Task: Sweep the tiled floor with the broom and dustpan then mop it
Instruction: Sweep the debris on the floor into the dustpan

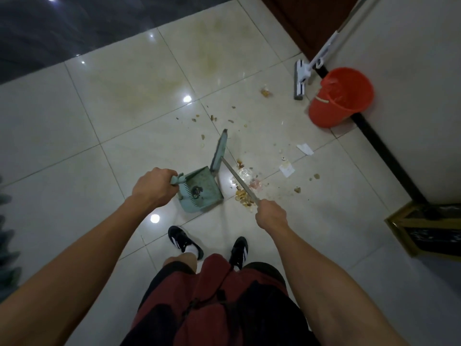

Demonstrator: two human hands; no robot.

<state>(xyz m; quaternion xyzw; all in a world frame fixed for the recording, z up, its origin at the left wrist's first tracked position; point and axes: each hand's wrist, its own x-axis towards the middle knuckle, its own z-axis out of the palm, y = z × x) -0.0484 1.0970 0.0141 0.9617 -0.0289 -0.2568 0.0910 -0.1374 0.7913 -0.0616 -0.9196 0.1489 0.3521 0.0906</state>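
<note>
**A:** Head view: where are the broom and dustpan sitting?

**B:** The green dustpan (202, 189) is resting on the pale tiled floor (74, 146), just ahead of the person's black-and-white sneakers (185, 242). The broom head (219, 152) is standing edge-on just beyond the pan's far right corner, and its thin metal handle (239, 179) is slanting back from there to the right hand.

**A:** What are the hands doing?

**B:** The left hand (153, 187) is curling round the dustpan's green grip at the pan's left side. The right hand (270, 216) is clenching the lower end of the broom handle.

**A:** And the dirt?

**B:** A heap of brown scraps and clear wrapper (245, 186) is lying just right of the pan, under the handle. Smaller crumbs are scattering farther out, and white paper bits (304, 148) are lying near them.

**A:** Anything for mopping?

**B:** A flat mop (300, 79) is leaning at the white wall (411, 96), its head touching the floor, just beside a red bucket (340, 97). A gold-framed dark panel (429, 232) is sitting at the right edge, and yellowish stains (139, 88) are showing on the far tiles.
</note>
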